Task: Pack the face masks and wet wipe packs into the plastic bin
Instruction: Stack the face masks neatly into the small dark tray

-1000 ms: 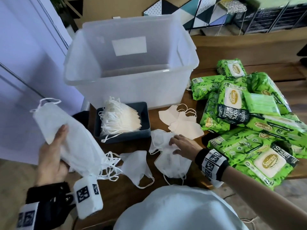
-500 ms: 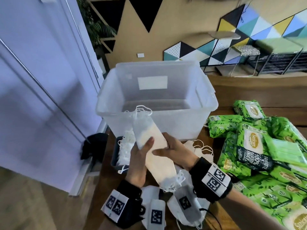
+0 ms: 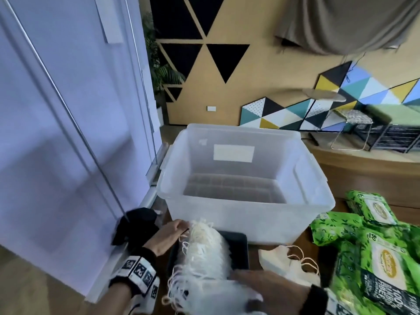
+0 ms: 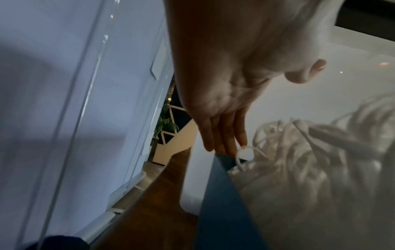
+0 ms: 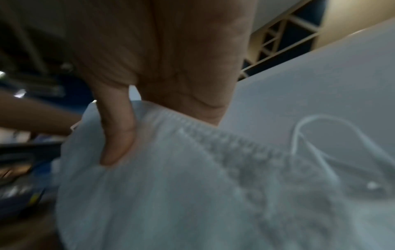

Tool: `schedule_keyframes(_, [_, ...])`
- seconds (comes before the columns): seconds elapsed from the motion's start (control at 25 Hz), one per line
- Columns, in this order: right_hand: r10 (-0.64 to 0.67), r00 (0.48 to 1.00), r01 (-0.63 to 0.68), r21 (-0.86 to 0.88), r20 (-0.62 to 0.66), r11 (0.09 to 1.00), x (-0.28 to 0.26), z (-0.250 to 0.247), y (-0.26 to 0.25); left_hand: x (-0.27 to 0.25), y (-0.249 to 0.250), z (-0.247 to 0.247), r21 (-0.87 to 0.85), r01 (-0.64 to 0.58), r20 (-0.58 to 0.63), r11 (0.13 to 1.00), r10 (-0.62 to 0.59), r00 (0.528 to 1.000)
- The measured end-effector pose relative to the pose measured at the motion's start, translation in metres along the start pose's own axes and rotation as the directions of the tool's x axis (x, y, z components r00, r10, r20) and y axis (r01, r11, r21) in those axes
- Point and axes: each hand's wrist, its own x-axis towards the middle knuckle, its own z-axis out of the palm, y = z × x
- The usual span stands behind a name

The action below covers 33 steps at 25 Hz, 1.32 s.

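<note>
The clear plastic bin [image 3: 238, 220] stands empty in the middle of the table. Just in front of it a dark blue tray [image 3: 238, 245] holds a stack of white face masks [image 3: 204, 244]. My left hand [image 3: 168, 235] reaches the tray's far left corner, its straight fingers [image 4: 222, 135] touching the rim [image 4: 220, 194] beside the ear loops [image 4: 299, 143]. My right hand [image 3: 266, 289] grips a blurred bundle of white masks [image 3: 216, 292] at the tray's near end, thumb [image 5: 117, 135] pressed into the fabric [image 5: 192, 194]. Green wet wipe packs [image 3: 375, 258] are piled on the right.
A few beige masks [image 3: 288, 262] lie loose between the tray and the wipes. A pale purple door or wall panel [image 3: 68, 133] stands close on the left, with a black cloth [image 3: 136, 226] at its foot. A wooden bench [image 3: 363, 164] runs behind the bin.
The mask bundle held upright before the bin by both hands has come down to the tray. My left hand let go and moved to the tray's far corner. The view tilted upward.
</note>
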Motion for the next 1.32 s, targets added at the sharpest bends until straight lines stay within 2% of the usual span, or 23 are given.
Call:
schedule_keyframes(0.04, [0.01, 0.997, -0.003, -0.08, 0.08, 0.997, 0.008, 0.012, -0.003, 0.007, -0.005, 0.003, 0.016, -0.011, -0.028, 1.0, 0.011, 1.0])
schedule_keyframes(0.12, [-0.017, 0.998, 0.032, -0.236, 0.064, 0.971, 0.018, 0.031, -0.008, 0.013, -0.017, 0.009, 0.038, -0.091, -0.066, 0.995, 0.093, 0.993])
schedule_keyframes(0.16, [-0.055, 0.996, 0.025, -0.342, -0.076, 0.939, 0.022, 0.04, -0.005, 0.013, -0.023, 0.012, 0.061, -0.135, -0.065, 0.989, 0.139, 0.988])
schedule_keyframes(0.2, [-0.02, 0.987, -0.04, -0.37, -0.158, 0.928, 0.023, 0.047, -0.004, 0.011, -0.026, 0.014, 0.055, -0.169, -0.059, 0.984, 0.172, 0.983])
schedule_keyframes(0.28, [-0.095, 0.944, -0.038, -0.391, -0.315, 0.92, 0.026, 0.066, -0.002, 0.007, -0.017, 0.015, -0.044, -0.17, -0.027, 0.985, 0.169, 0.985])
schedule_keyframes(0.32, [-0.133, 0.925, -0.013, -0.379, -0.355, 0.925, 0.03, 0.078, -0.001, 0.006, -0.011, 0.014, -0.056, -0.147, 0.033, 0.988, 0.149, 0.988])
schedule_keyframes(0.4, [-0.189, 0.887, -0.005, -0.42, -0.42, 0.908, 0.036, 0.085, 0.0, 0.007, -0.005, 0.012, 0.114, -0.156, 0.197, 0.981, 0.132, 0.972])
schedule_keyframes(0.48, [-0.189, 0.853, -0.04, -0.422, -0.486, 0.906, 0.04, 0.089, -0.001, 0.006, -0.004, 0.012, 0.27, -0.222, 0.293, 0.937, 0.14, 0.946])
schedule_keyframes(0.56, [-0.167, 0.832, -0.079, -0.412, -0.529, 0.908, 0.042, 0.095, 0.0, 0.0, -0.003, 0.013, 0.3, -0.244, 0.353, 0.922, 0.13, 0.926])
schedule_keyframes(0.64, [-0.174, 0.827, -0.087, -0.427, -0.535, 0.9, 0.043, 0.098, 0.003, -0.012, -0.002, 0.022, 0.288, -0.283, 0.404, 0.915, 0.152, 0.902])
schedule_keyframes(0.76, [-0.236, 0.891, 0.041, -0.448, -0.389, 0.893, 0.033, 0.087, 0.012, -0.026, -0.004, 0.036, 0.344, -0.356, 0.349, 0.869, 0.234, 0.908])
schedule_keyframes(0.88, [-0.249, 0.944, 0.126, -0.465, -0.215, 0.876, -0.009, 0.034, 0.022, -0.035, -0.008, 0.042, 0.459, -0.322, 0.267, 0.828, 0.218, 0.939])
schedule_keyframes(0.92, [-0.227, 0.955, 0.135, -0.399, -0.193, 0.907, -0.025, 0.011, 0.022, -0.036, -0.011, 0.046, 0.502, -0.323, 0.253, 0.802, 0.221, 0.942])
schedule_keyframes(0.96, [-0.202, 0.957, 0.128, -0.321, -0.209, 0.939, -0.039, -0.01, 0.022, -0.036, -0.012, 0.05, 0.525, -0.349, 0.247, 0.777, 0.253, 0.935])
schedule_keyframes(1.04, [-0.183, 0.906, 0.101, -0.226, -0.382, 0.969, -0.045, -0.041, 0.02, -0.041, -0.009, 0.055, 0.547, -0.371, 0.267, 0.75, 0.264, 0.927])
schedule_keyframes(1.12, [-0.196, 0.848, 0.114, -0.191, -0.492, 0.975, -0.015, -0.057, 0.005, -0.044, -0.011, 0.058, 0.581, -0.344, 0.249, 0.738, 0.241, 0.938])
schedule_keyframes(1.16, [-0.243, 0.817, 0.117, -0.261, -0.523, 0.958, 0.01, -0.058, -0.006, -0.047, -0.009, 0.058, 0.585, -0.333, 0.253, 0.74, 0.223, 0.941])
schedule_keyframes(1.2, [-0.261, 0.808, 0.088, -0.33, -0.528, 0.94, 0.038, -0.057, -0.018, -0.048, -0.007, 0.058, 0.606, -0.346, 0.24, 0.716, 0.25, 0.938])
schedule_keyframes(1.32, [-0.146, 0.919, -0.013, -0.397, -0.366, 0.918, 0.102, -0.043, -0.035, -0.051, -0.003, 0.063, 0.598, -0.335, 0.25, 0.728, 0.227, 0.941])
